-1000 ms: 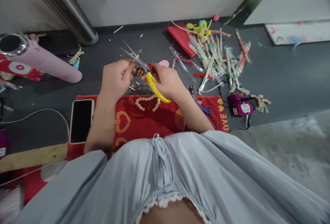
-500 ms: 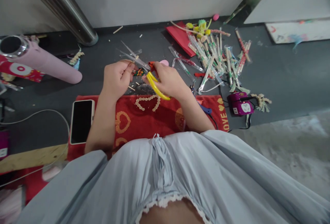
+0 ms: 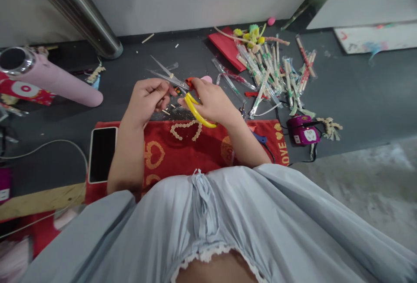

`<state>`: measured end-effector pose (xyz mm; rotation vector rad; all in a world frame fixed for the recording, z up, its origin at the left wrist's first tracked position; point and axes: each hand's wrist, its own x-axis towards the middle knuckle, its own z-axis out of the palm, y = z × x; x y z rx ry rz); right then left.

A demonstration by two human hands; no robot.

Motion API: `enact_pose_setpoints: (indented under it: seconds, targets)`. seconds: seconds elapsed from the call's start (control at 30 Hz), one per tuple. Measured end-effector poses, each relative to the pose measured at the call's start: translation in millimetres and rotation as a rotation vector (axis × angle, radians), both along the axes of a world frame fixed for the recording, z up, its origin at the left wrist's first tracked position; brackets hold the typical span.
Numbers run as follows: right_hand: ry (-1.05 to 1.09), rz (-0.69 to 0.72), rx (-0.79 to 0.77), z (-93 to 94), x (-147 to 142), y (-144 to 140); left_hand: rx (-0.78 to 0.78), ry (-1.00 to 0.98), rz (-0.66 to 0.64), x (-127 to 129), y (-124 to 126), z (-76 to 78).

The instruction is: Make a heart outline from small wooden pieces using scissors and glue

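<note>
Above the red towel (image 3: 195,148), the right hand (image 3: 211,102) grips yellow-handled scissors (image 3: 192,104) while the left hand (image 3: 146,98) pinches a thin clear strip (image 3: 164,73) at the blades, over the dark table (image 3: 130,65).

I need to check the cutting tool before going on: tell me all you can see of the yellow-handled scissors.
The scissors have glossy yellow handle loops, plastic by the look, and slim silvery metal blades. The blades stand parted, pointing up and left over the dark table. The right hand grips the handles, one yellow loop curving out below the fingers toward the red towel. The left hand sits right beside the blades, fingertips close under them; whether it touches them cannot be told.
</note>
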<state>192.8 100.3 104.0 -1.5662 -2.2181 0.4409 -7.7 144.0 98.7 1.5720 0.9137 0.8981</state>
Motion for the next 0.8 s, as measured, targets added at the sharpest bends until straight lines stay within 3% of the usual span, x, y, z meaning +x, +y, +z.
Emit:
enact_pose_setpoints:
  seconds: [0.27,0.53,0.67,0.8]
  targets:
    - [-0.071,-0.089,-0.124,7.0,-8,-1,0.081,0.082,0.027,0,3,0.8]
    - [-0.072,-0.147,-0.176,9.2,-11,0,0.354,0.372,0.167,3,0,2.3]
    - [-0.029,-0.184,-0.204,10.2,-14,1,0.556,0.503,0.339,7,-2,-4.4]
    - [0.019,-0.175,-0.254,11.5,-15,0,0.595,0.59,0.328,6,-1,-14.6]
